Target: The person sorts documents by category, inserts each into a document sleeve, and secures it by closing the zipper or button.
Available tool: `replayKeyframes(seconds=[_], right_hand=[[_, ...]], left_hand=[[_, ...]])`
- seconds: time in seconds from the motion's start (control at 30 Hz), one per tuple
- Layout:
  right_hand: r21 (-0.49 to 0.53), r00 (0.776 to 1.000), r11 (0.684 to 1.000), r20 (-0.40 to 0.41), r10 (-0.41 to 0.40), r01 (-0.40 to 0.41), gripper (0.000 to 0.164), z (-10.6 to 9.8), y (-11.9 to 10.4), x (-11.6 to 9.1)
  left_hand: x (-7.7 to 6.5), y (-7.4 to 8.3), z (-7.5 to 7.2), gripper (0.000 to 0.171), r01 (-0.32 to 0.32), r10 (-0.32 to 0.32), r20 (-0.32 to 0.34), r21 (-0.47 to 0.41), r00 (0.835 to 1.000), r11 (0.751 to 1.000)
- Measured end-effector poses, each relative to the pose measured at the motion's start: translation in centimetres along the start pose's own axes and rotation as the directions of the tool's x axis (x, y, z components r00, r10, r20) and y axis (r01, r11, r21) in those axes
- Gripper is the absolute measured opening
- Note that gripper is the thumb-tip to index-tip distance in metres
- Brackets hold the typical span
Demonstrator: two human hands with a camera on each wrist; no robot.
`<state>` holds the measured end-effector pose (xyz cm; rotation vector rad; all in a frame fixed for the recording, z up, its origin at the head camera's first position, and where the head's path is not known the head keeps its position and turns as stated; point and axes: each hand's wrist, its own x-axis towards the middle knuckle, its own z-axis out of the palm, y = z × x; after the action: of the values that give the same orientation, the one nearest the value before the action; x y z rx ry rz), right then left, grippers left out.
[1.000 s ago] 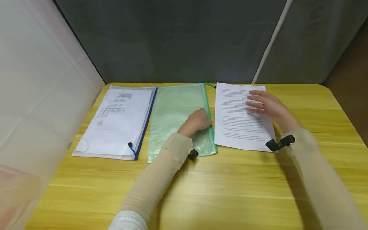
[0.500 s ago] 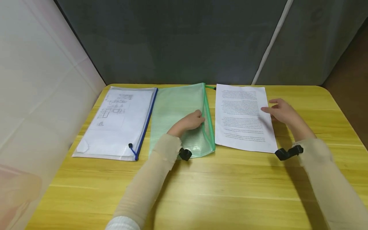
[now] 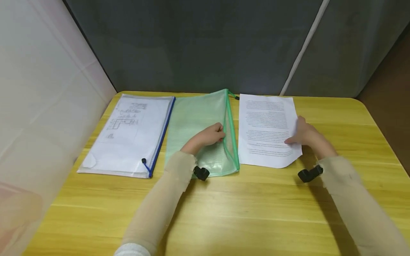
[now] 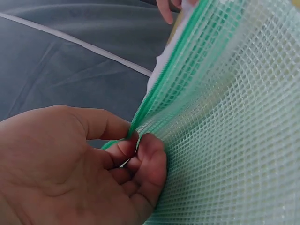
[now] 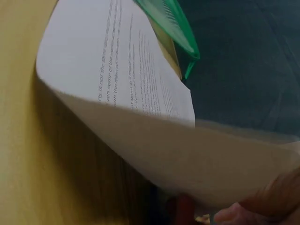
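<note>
A green mesh zipper pouch (image 3: pixel 195 113) lies in the middle of the table. My left hand (image 3: pixel 207 137) pinches the upper layer at its zippered edge, and that edge stands lifted and parted in the head view. Thumb and fingers meet on the green zipper (image 4: pixel 157 89) in the left wrist view. To the right is a printed sheet of paper (image 3: pixel 266 131). My right hand (image 3: pixel 305 137) grips its right edge, thumb on top and fingers hidden beneath. The sheet's near edge bows up off the table in the right wrist view, showing its shaded underside (image 5: pixel 154 145).
On the left lies a clear zipper pouch (image 3: pixel 128 142) with a blue edge and a drawing inside. A dark grey panel (image 3: pixel 192 46) rises behind the wooden table (image 3: pixel 243 213). A white curtain (image 3: pixel 48 81) hangs at the left.
My left hand has taken the pouch's zippered edge and drawn it leftward, parting the opening. My right hand has gone from hovering over the sheet to gripping its right edge, which now curls up.
</note>
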<state>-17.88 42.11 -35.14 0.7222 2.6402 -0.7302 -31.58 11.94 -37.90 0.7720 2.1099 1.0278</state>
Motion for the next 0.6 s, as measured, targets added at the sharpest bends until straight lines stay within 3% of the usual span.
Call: replayKeyframes(seconds=[0.13,0.3,0.47,0.6], right_hand=[[0.114,1.000,0.993,-0.003,-0.027,0.027,0.089,-0.3,1.2,0.0],[0.228,0.995,0.972,-0.087,-0.040,0.059,0.065,-1.1,2.6,-0.8],[0.326,0.982,0.942,-0.188,-0.016,0.078,0.062,-2.1,3.2,-2.1],[0.395,0.981,0.915,-0.192,-0.003,0.080,0.067,-3.0,3.7,-3.1]], left_hand=[[-0.5,0.0,0.0,0.015,-0.023,0.023,0.005,-0.007,1.000,1.000],[-1.0,0.0,0.0,0.011,-0.046,0.046,0.003,0.012,0.999,0.999],[-1.4,0.0,-0.4,0.010,-0.043,0.043,-0.006,0.025,0.999,0.999],[-1.7,0.1,-0.8,0.010,-0.051,0.051,0.001,0.010,0.999,0.999]])
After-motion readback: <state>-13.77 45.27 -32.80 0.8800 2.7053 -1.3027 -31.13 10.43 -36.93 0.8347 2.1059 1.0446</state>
